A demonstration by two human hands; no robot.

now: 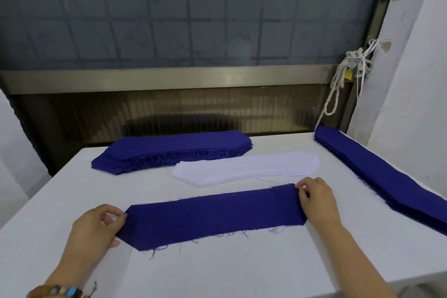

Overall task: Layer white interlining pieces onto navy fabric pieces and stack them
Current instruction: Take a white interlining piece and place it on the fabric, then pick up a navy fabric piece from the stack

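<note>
Head view, near to far. Table (217, 273): its front edge lies close under my wrists. Navy piece (212, 215): single, flat, centre. My left hand (96, 227) pinches its pointed left end; my right hand (316, 201) pinches its right corner. Advice: draw it taut and square before layering. White interlining stack (246, 167): just behind, a strip of room between. Far navy stack (174, 150): back left. Side navy stack (377, 172): along the right edge.

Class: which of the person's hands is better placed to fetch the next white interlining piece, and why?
Probably the right hand: it pinches the navy piece just in front of the white interlining stack; the left hand lies farther off.
</note>
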